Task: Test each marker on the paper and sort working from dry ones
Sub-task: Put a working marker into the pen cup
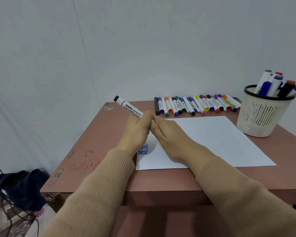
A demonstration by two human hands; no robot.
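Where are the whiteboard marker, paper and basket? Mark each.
whiteboard marker (129, 107), head view, labelled barrel
paper (212, 137), head view, blank middle
basket (261, 115), head view, slatted wall

Left hand (137, 130) grips a whiteboard marker (128, 106), right hand (167, 134) alongside.

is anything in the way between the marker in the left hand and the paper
Only the right hand, meeting the left hand at the lower end of the whiteboard marker, above the paper; its tip is hidden.
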